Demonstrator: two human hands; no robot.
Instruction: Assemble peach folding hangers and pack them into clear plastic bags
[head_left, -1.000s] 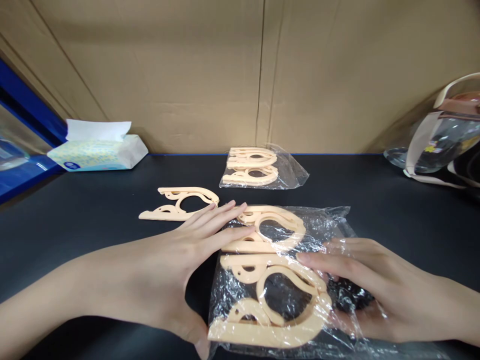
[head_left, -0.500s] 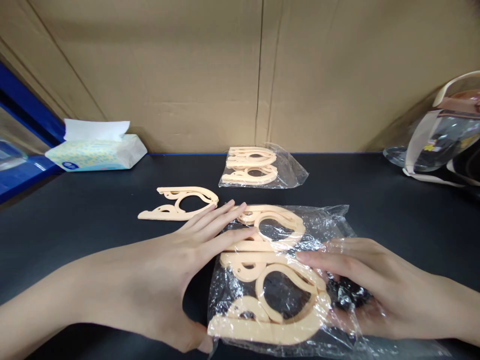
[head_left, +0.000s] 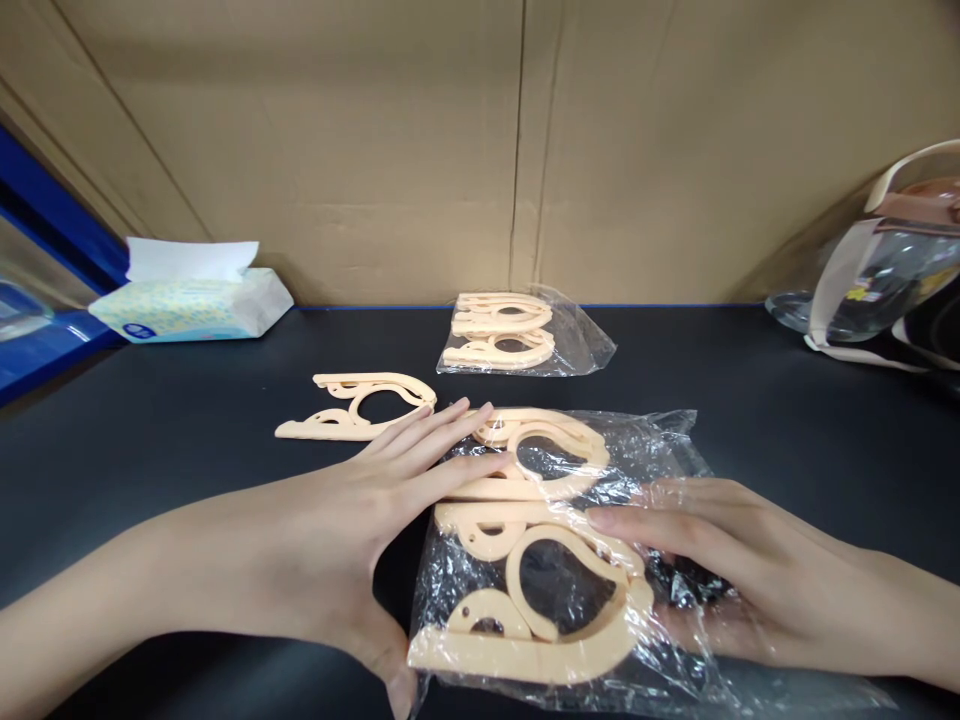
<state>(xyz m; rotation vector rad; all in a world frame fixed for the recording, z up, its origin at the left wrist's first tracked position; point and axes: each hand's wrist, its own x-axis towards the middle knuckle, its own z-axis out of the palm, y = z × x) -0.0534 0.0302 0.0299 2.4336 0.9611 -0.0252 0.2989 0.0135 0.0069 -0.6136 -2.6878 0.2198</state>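
A clear plastic bag (head_left: 660, 440) with two beige folding hangers in it lies before me: the far folding hanger (head_left: 577, 440) and the near folding hanger (head_left: 555, 655). My left hand (head_left: 375, 520) is open, fingers spread over the far hanger's left part. Its thumb touches the near hanger's left end. On the right, my right hand (head_left: 757, 580) grips the bag's right side with bent fingers, its index fingertip against the near hanger. Crinkled film covers part of those fingers. Just beyond my left fingertips rests a loose folding hanger (head_left: 330, 430).
At the back, a smaller-looking clear bag of folding hangers (head_left: 499, 325) lies on the black table (head_left: 187, 430). A tissue pack (head_left: 195, 305) sits back left, beside a blue frame. A clear bottle with a strap (head_left: 870, 275) stands at right. Cardboard (head_left: 375, 150) walls the rear.
The near hanger has shifted slightly left within the bag, and my right hand has moved a little left with it. My left thumb has moved slightly down. The loose hanger has stayed put.
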